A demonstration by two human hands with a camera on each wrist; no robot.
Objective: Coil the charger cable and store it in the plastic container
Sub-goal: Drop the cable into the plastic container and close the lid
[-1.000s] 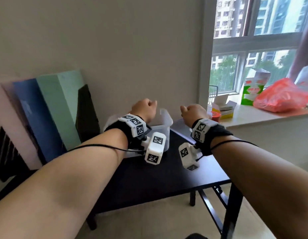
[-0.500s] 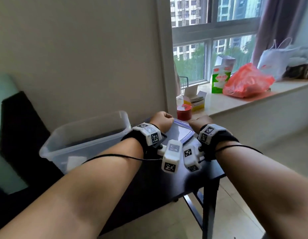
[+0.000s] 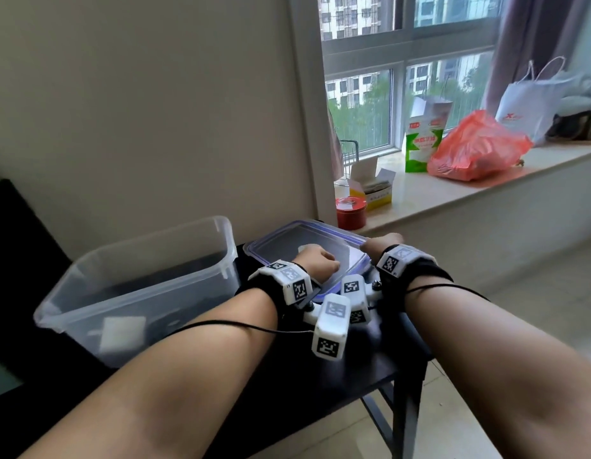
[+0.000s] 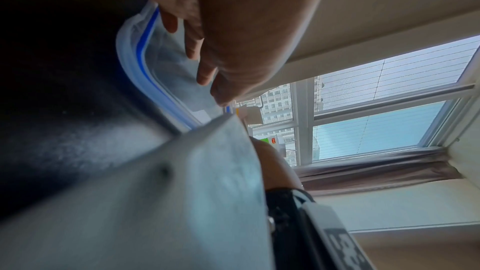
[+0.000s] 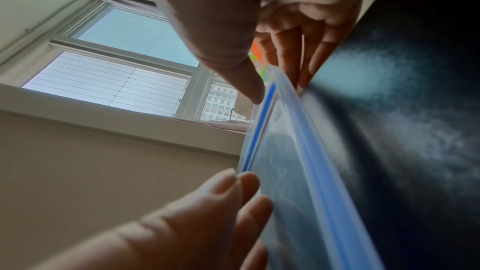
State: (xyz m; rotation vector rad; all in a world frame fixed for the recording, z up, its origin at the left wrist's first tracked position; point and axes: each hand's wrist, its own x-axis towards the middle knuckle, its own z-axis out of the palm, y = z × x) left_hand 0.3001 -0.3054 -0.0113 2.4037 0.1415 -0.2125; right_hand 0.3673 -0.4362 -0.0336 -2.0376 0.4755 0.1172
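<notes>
A clear plastic container (image 3: 138,246) stands open on the black table (image 3: 320,385), with a white charger block (image 3: 122,332) lying in its near corner. I cannot make out the cable. To its right lies the container's lid (image 3: 297,236), clear with a blue seal. My left hand (image 3: 317,265) sits on the lid's near part, its curled fingers (image 4: 205,75) touching the lid (image 4: 145,59) by the rim. My right hand (image 3: 380,246) pinches the lid's right edge (image 5: 298,151), thumb on top and fingers (image 5: 288,56) underneath.
The table stands against a beige wall. A red tin (image 3: 350,213) and a yellow box (image 3: 373,190) sit on the windowsill just behind the lid. Farther right are a green packet (image 3: 420,144), an orange bag (image 3: 476,147) and a white bag (image 3: 532,101).
Both hands came down from raised fists near the container and moved right onto the lid. My view swung right, bringing the lid and windowsill into the middle.
</notes>
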